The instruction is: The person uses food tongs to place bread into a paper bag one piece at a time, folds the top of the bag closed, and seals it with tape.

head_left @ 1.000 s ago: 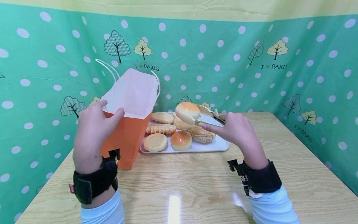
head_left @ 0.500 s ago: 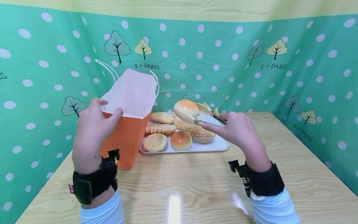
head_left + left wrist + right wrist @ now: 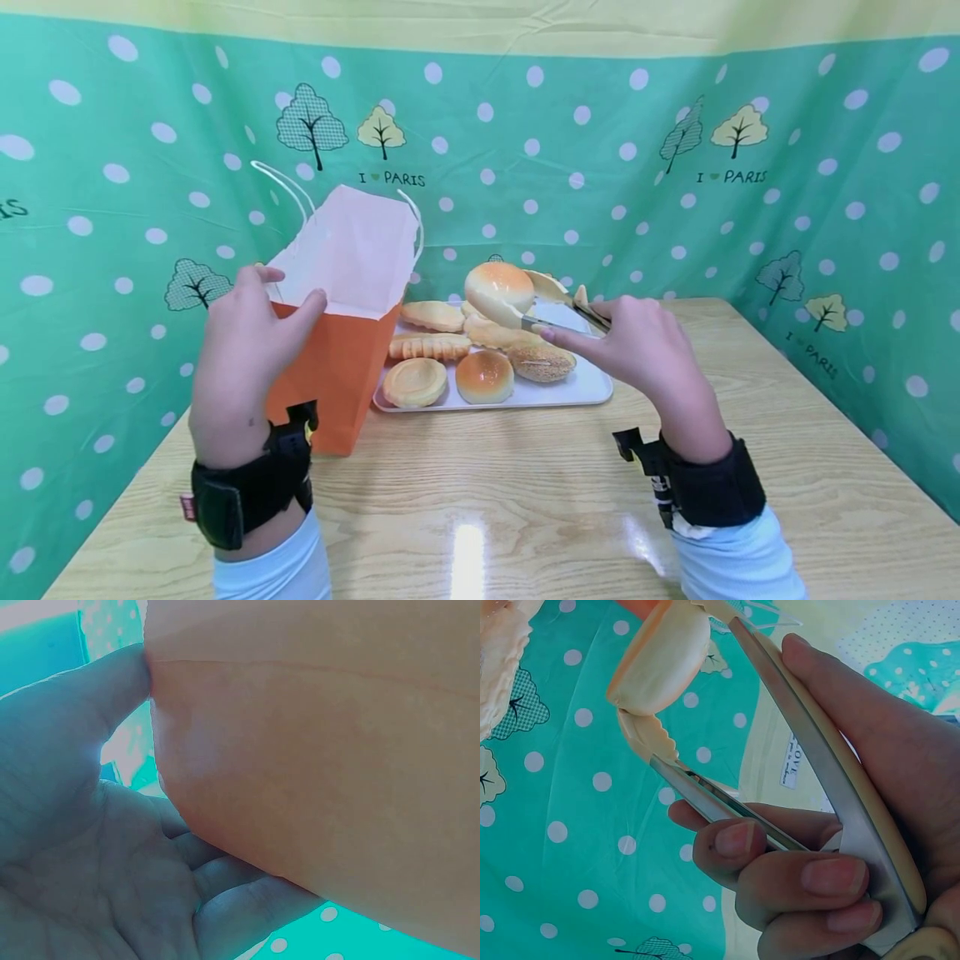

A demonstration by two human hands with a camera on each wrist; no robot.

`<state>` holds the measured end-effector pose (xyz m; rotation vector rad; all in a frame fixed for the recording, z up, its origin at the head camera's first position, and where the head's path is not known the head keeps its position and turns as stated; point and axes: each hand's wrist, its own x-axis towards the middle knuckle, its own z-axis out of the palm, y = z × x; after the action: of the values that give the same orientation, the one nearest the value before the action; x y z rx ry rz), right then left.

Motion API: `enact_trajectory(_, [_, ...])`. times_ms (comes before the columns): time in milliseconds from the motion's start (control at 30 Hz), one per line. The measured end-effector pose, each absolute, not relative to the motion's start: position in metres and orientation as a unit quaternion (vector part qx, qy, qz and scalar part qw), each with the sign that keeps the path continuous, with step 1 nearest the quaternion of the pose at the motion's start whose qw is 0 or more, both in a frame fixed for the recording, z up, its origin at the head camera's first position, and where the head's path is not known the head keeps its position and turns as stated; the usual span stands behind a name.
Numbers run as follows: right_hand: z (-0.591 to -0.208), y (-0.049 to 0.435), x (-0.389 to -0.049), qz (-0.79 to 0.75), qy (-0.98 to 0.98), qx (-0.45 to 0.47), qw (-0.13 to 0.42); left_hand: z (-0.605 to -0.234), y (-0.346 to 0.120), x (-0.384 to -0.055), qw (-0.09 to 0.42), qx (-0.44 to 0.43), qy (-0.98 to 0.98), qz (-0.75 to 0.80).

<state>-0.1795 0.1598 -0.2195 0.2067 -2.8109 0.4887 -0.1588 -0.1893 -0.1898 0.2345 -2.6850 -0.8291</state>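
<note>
An orange paper bag with a white inside and white cord handles stands at the left, its mouth open. My left hand grips its near left corner at the rim, thumb and fingers spread around the edge; the bag's side fills much of the left wrist view. My right hand holds metal tongs with pale scalloped tips, fingers curled round the arms. Between those tips is a round glossy bun, raised over the tray. The right wrist view shows the bun pinched from two sides.
A white tray behind bears several breads, among them a round flat pastry, a shiny bun, a seeded roll and a ridged long bread. A dotted green cloth hangs behind the wooden table.
The bun in the tongs has risen slightly and shifted a little left. The bag and left hand have shifted only slightly left in the view.
</note>
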Motion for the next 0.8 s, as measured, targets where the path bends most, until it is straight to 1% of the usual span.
enact_trajectory(800, [-0.2182,0.1562,-0.1741,0.184,-0.966,0.067,0.168,-0.1900,-0.1875,-0.1593,0.166,0.071,-0.944,-0.274])
